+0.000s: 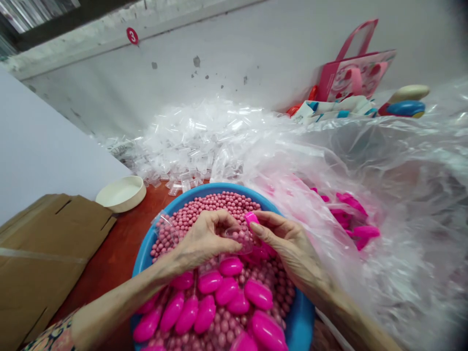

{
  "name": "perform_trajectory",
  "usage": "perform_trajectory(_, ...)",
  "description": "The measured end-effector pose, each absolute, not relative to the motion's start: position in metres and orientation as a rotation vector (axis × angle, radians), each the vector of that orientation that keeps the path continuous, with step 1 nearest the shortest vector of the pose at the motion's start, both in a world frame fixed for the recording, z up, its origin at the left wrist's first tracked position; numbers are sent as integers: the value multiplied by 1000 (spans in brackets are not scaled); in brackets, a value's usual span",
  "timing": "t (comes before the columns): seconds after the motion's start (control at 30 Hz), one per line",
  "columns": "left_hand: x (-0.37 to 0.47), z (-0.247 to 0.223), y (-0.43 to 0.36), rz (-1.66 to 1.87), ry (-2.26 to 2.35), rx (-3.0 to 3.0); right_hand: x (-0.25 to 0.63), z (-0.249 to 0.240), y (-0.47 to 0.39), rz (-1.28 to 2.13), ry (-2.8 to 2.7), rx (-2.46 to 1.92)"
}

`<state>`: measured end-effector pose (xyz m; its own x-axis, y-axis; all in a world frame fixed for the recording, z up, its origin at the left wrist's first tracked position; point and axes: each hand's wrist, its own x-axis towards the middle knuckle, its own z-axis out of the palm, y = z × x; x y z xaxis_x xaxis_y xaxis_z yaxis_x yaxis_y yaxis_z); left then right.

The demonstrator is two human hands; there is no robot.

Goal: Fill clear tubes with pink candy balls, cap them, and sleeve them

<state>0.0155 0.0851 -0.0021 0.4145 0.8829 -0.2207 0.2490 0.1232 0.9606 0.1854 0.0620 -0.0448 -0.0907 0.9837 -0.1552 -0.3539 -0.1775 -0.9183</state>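
A blue tub [219, 187] holds many small pink balls [204, 204] and several glossy magenta oval pieces [210, 282]. Above the balls, my left hand [210, 233] pinches a clear plastic container [239, 235] with some pink balls inside. My right hand [288, 239] is just to its right, thumb and fingers closed on a small magenta cap [251, 218]. The cap is close to the container's upper right side; whether they touch is hard to tell. Another clear piece [164, 222] lies at the tub's left rim.
Clear plastic pieces [183, 141] are heaped behind the tub. On the right, a clear bag [402, 195] holds magenta pieces [351, 209]. A white dish [122, 194] and cardboard [54, 248] lie left. A pink gift bag [354, 78] stands at the back right.
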Motion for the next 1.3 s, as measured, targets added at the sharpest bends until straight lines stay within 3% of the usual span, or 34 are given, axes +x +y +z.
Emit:
perform_trajectory(0.33, 9, 12, 69, 619, 1016, 1698, 184, -24, 57, 645, -1784, -803)
perform_trajectory(0.8, 5, 18, 34, 707, 1007, 1410, 174, -15, 28, 545, -1908, -908)
perform_trajectory(1.3, 2, 21, 22, 760, 1230, 1679, 169, -17, 19, 524, -1828, -822)
